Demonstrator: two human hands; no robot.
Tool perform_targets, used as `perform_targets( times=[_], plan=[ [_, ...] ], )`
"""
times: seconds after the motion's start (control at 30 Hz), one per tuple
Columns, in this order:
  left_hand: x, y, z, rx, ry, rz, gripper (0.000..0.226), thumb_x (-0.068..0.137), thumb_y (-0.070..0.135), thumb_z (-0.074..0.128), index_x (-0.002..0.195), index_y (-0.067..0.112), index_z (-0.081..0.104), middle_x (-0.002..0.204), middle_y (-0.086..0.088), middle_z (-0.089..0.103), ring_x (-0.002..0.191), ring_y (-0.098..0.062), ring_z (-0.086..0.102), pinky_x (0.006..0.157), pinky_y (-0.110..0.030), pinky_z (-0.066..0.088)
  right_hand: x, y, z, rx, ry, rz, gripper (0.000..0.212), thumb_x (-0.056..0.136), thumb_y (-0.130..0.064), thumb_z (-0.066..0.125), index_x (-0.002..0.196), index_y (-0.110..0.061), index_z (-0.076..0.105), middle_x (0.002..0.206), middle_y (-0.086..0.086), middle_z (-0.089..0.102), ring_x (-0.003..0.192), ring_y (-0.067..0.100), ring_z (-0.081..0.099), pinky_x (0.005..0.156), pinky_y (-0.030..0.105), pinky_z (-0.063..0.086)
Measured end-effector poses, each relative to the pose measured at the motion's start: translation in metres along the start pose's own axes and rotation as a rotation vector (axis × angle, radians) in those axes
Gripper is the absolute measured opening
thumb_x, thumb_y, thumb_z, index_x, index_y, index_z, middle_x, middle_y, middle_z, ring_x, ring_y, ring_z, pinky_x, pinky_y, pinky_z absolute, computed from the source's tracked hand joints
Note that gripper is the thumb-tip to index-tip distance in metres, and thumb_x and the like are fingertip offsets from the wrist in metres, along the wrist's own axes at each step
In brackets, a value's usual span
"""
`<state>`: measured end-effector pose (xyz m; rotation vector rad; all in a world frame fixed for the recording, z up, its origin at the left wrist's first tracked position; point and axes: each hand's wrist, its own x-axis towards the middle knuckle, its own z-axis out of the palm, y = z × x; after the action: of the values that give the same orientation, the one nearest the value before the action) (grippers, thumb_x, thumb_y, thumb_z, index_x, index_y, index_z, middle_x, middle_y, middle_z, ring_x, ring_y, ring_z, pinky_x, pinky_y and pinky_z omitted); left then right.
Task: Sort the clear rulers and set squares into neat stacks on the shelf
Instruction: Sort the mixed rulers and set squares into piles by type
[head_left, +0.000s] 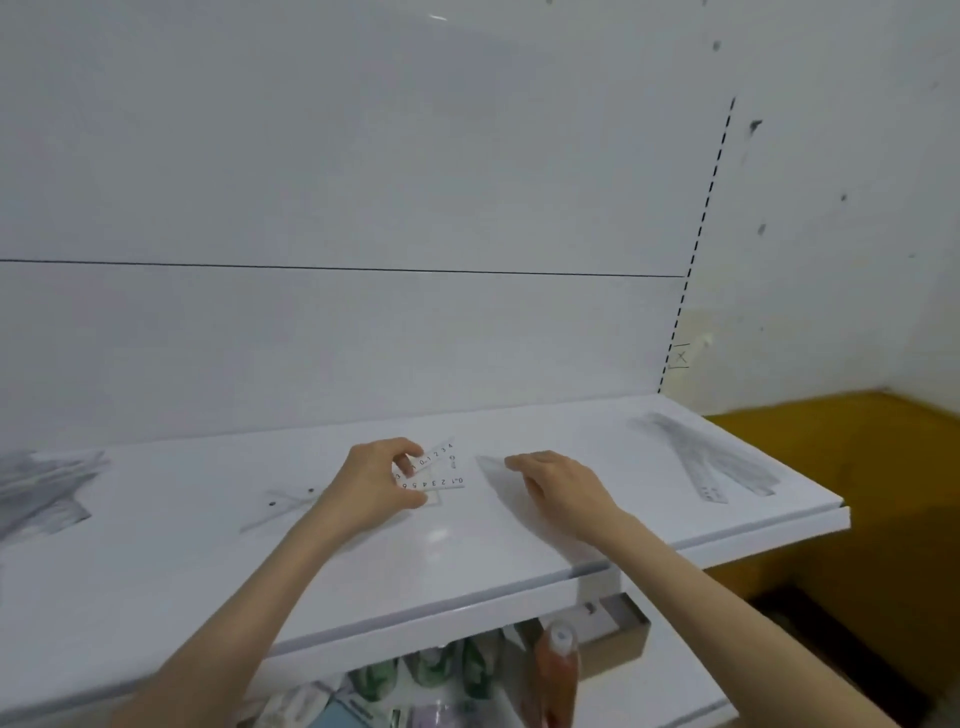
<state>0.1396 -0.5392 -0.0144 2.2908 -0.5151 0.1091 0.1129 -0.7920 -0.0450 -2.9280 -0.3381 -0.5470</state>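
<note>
L hand (379, 480) pinches set squares (439, 470), marked 0-6; R hand (558, 486) loose, fingertips on clear piece (491, 466).

At centre there are two hands, left hand (371, 480) and right hand (558, 480), two overlapping set squares (435, 470), one clear piece (491, 467), and two ruler heaps (pieces too blurred to count): left heap (41, 493), right heap (706, 457).

I see a white shelf (467, 545); clear set squares (439, 470) on it carry black numbers; right of it, mustard-yellow floor (841, 467).
</note>
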Motion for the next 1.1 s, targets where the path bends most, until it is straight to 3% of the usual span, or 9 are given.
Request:
perform_targets(
  times=[0.1, 0.17, 0.27, 0.4, 0.57, 0.7, 0.83, 0.97, 1.1],
  plan=[
    [0.000, 0.016, 0.019, 0.041, 0.058, -0.058, 0.044, 0.071, 0.009, 0.075, 0.111, 0.019, 0.059, 0.093, 0.008, 0.059, 0.066, -0.013, 0.051, 0.053, -0.009, 0.037, 0.003, 0.010, 0.007, 0.048, -0.057, -0.102, 0.024, 0.087, -0.015, 0.036, 0.080, -0.011, 0.060, 0.081, 0.004, 0.062, 0.079, 0.027, 0.054, 0.061, 0.035, 0.043],
    [-0.002, 0.019, 0.025, 0.059, 0.098, -0.100, 0.045, 0.070, 0.008, 0.076, 0.111, 0.017, 0.060, 0.092, 0.008, 0.059, 0.069, -0.016, 0.051, 0.061, -0.017, 0.040, 0.004, 0.014, 0.009, -0.003, -0.107, -0.192, 0.035, 0.084, -0.030, 0.029, 0.066, -0.009, 0.051, 0.071, 0.004, 0.055, 0.072, 0.023, 0.048, 0.063, 0.031, 0.035],
    [-0.008, 0.022, 0.030, 0.096, 0.123, -0.135, 0.045, 0.069, 0.008, 0.075, 0.111, 0.016, 0.061, 0.092, 0.008, 0.060, 0.070, -0.017, 0.051, 0.062, -0.019, 0.040, 0.005, 0.028, 0.011, 0.074, -0.088, -0.236, 0.035, 0.086, -0.032, 0.030, 0.074, -0.011, 0.055, 0.083, 0.007, 0.060, 0.082, 0.017, 0.045, 0.076, 0.035, 0.040],
    [-0.011, 0.033, 0.039, 0.111, 0.093, -0.114, 0.046, 0.069, 0.009, 0.075, 0.112, 0.016, 0.062, 0.094, 0.007, 0.062, 0.066, -0.014, 0.050, 0.067, -0.022, 0.044, -0.002, 0.040, -0.003, 0.149, 0.036, -0.332, 0.057, 0.086, -0.032, 0.060, 0.139, -0.012, 0.047, 0.142, 0.003, 0.049, 0.132, 0.019, 0.042, 0.110, 0.029, 0.027],
    [-0.011, 0.058, 0.064, 0.024, 0.018, 0.007, 0.043, 0.072, 0.017, 0.078, 0.108, 0.030, 0.059, 0.095, 0.009, 0.065, 0.073, -0.010, 0.058, 0.064, -0.009, 0.044, -0.010, 0.035, -0.012, 0.052, 0.278, -0.711, 0.045, 0.077, -0.024, 0.076, 0.120, -0.015, 0.063, 0.121, 0.002, 0.065, 0.111, 0.019, 0.059, 0.097, 0.032, 0.045],
    [-0.006, 0.064, 0.072, 0.061, -0.013, 0.043, 0.043, 0.077, 0.020, 0.072, 0.112, 0.035, 0.053, 0.099, 0.011, 0.062, 0.077, -0.006, 0.058, 0.067, -0.009, 0.043, -0.015, 0.047, -0.014, 0.050, 0.377, -0.715, 0.019, 0.091, -0.020, 0.058, 0.105, -0.017, 0.071, 0.098, -0.007, 0.073, 0.087, 0.013, 0.069, 0.057, 0.025, 0.054],
    [-0.005, 0.049, 0.064, 0.165, 0.065, -0.002, 0.052, 0.081, 0.023, 0.067, 0.127, 0.031, 0.043, 0.110, 0.009, 0.052, 0.088, -0.009, 0.053, 0.078, -0.022, 0.044, -0.002, 0.069, -0.014, -0.039, 0.212, -0.382, 0.031, 0.078, -0.003, 0.068, 0.106, -0.017, 0.068, 0.093, -0.003, 0.073, 0.084, 0.021, 0.069, 0.045, 0.033, 0.052],
    [-0.008, 0.037, 0.057, 0.201, 0.114, -0.056, 0.049, 0.083, 0.023, 0.066, 0.127, 0.026, 0.046, 0.116, 0.004, 0.049, 0.094, -0.012, 0.052, 0.086, -0.026, 0.043, 0.006, 0.068, -0.016, -0.010, -0.085, -0.260, 0.035, 0.097, -0.014, 0.040, 0.129, -0.015, 0.054, 0.126, 0.001, 0.061, 0.118, 0.023, 0.053, 0.081, 0.043, 0.051],
    [-0.006, 0.038, 0.053, 0.216, 0.123, -0.065, 0.040, 0.086, 0.021, 0.063, 0.124, 0.021, 0.051, 0.117, 0.002, 0.049, 0.095, -0.014, 0.054, 0.084, -0.025, 0.042, 0.005, 0.074, -0.008, -0.034, -0.302, -0.280, 0.028, 0.095, -0.020, 0.031, 0.097, -0.015, 0.058, 0.109, -0.001, 0.062, 0.102, 0.020, 0.055, 0.085, 0.032, 0.038]
  ],
)
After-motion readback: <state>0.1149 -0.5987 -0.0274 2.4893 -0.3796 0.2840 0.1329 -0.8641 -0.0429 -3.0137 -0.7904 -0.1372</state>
